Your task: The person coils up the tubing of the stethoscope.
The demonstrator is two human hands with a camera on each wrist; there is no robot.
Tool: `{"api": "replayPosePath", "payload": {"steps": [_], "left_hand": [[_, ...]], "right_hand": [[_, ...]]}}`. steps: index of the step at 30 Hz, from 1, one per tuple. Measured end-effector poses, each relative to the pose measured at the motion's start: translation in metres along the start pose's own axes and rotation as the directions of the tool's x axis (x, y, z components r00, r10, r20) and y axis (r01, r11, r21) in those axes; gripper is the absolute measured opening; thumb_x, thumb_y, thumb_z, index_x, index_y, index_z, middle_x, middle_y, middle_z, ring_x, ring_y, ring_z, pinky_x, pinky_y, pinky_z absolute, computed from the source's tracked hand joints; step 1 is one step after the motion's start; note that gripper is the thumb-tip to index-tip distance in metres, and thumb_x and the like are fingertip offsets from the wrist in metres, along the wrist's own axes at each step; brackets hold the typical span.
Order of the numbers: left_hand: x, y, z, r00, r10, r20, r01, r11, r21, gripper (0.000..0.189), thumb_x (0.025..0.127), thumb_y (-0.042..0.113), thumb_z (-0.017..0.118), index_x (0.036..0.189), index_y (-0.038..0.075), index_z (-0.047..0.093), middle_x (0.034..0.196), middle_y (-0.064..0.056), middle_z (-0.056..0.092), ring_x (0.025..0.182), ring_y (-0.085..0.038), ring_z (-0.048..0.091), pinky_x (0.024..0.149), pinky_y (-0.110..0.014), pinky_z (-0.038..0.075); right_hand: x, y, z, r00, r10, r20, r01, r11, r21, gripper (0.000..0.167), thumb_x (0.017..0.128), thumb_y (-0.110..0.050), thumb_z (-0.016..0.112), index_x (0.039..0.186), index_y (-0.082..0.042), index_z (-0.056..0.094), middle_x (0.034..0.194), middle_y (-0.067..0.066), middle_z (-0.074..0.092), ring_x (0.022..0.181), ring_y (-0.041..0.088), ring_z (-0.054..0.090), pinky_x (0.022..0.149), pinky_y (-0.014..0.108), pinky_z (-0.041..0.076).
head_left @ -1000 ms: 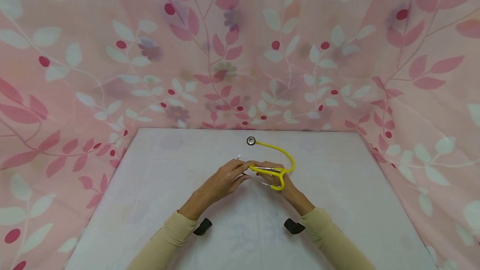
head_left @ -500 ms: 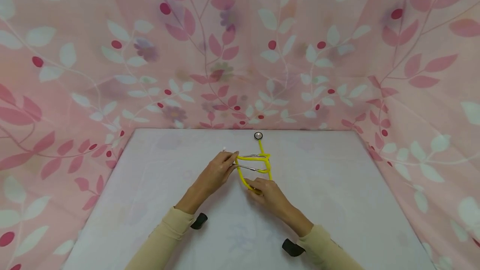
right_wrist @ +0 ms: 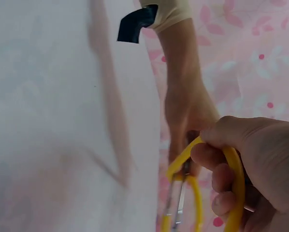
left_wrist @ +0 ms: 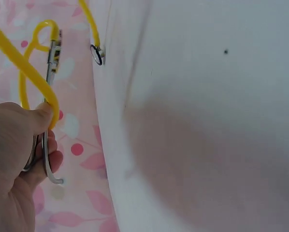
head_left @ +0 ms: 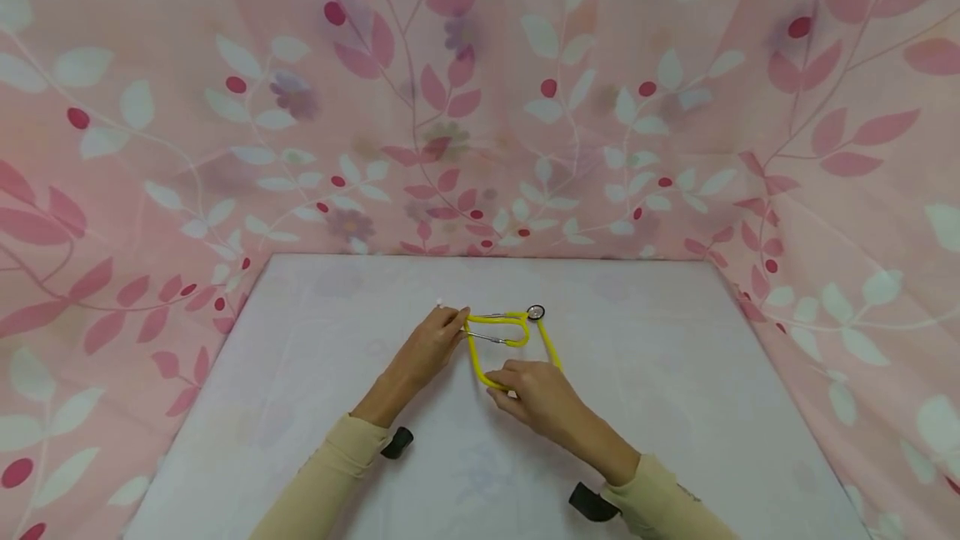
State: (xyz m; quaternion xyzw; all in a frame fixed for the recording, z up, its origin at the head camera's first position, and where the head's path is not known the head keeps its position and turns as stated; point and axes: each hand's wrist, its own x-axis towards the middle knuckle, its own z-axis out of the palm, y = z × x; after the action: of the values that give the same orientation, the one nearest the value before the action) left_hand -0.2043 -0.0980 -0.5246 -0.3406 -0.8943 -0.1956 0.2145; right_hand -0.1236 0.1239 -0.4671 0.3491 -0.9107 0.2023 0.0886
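A stethoscope with yellow tubing (head_left: 477,361) and silver ear tubes is held between both hands above the table. My left hand (head_left: 429,350) pinches the ear tubes (left_wrist: 46,154) together with a bend of the yellow tube, thumb on top. One ear tube's curved end pokes out past the fingers in the left wrist view. Lower and to the right, my right hand (head_left: 546,397) grips the tubing, its fingers curled round it in the right wrist view. The round chest piece (head_left: 536,312) hangs at the tube's free end, beyond the right hand.
A white-covered table (head_left: 337,290) lies below the hands. Pink cloth with a leaf print (head_left: 480,107) hangs behind it and at both sides. Dark wrist-worn pieces show by the left sleeve (head_left: 398,442) and the right sleeve (head_left: 593,502).
The right hand has come from beside the left toward the near side and taken hold of the tubing. The tube now bends back in a loop. The chest piece has swung right and nearer.
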Motion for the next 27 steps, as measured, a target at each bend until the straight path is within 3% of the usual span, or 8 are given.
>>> {"api": "replayPosePath", "payload": {"steps": [8, 16, 21, 27], "left_hand": [[-0.003, 0.014, 0.007, 0.997, 0.070, 0.028, -0.071, 0.997, 0.041, 0.043, 0.084, 0.004, 0.075, 0.125, -0.002, 0.065, 0.105, -0.008, 0.064, 0.094, -0.016, 0.063, 0.083, -0.022, 0.056], [-0.005, 0.030, 0.004, 0.994, 0.095, 0.046, -0.095, 0.995, -0.017, 0.036, 0.085, 0.008, 0.075, 0.120, 0.002, 0.068, 0.103, -0.007, 0.066, 0.093, -0.015, 0.063, 0.085, -0.026, 0.056], [-0.004, 0.037, -0.004, 0.994, 0.102, 0.043, -0.100, 0.993, -0.059, 0.037, 0.085, 0.009, 0.075, 0.121, 0.003, 0.067, 0.104, -0.006, 0.065, 0.094, -0.014, 0.061, 0.082, -0.022, 0.055], [-0.002, 0.043, -0.013, 0.992, 0.114, 0.060, -0.107, 0.989, -0.102, 0.048, 0.086, 0.013, 0.075, 0.131, 0.003, 0.061, 0.109, -0.004, 0.062, 0.095, -0.010, 0.058, 0.083, -0.019, 0.054]], "right_hand": [[0.018, 0.012, -0.019, 0.990, -0.074, -0.124, 0.064, 0.994, -0.086, 0.014, 0.087, -0.024, 0.075, 0.100, -0.019, 0.077, 0.086, -0.007, 0.071, 0.070, 0.005, 0.063, 0.055, 0.019, 0.047], [0.038, 0.036, -0.028, 0.981, -0.085, -0.176, 0.066, 0.991, -0.112, 0.013, 0.089, -0.026, 0.072, 0.100, -0.020, 0.075, 0.084, -0.007, 0.069, 0.063, 0.007, 0.059, 0.053, 0.019, 0.047], [0.047, 0.056, -0.028, 0.983, -0.046, -0.180, 0.033, 0.997, -0.075, 0.013, 0.092, -0.027, 0.069, 0.101, -0.020, 0.075, 0.085, -0.005, 0.071, 0.062, 0.007, 0.057, 0.054, 0.019, 0.045], [0.050, 0.079, -0.027, 0.989, 0.025, -0.145, -0.018, 0.999, 0.050, 0.019, 0.090, -0.029, 0.071, 0.105, -0.018, 0.076, 0.081, -0.006, 0.070, 0.059, 0.005, 0.046, 0.054, 0.018, 0.040]]}}
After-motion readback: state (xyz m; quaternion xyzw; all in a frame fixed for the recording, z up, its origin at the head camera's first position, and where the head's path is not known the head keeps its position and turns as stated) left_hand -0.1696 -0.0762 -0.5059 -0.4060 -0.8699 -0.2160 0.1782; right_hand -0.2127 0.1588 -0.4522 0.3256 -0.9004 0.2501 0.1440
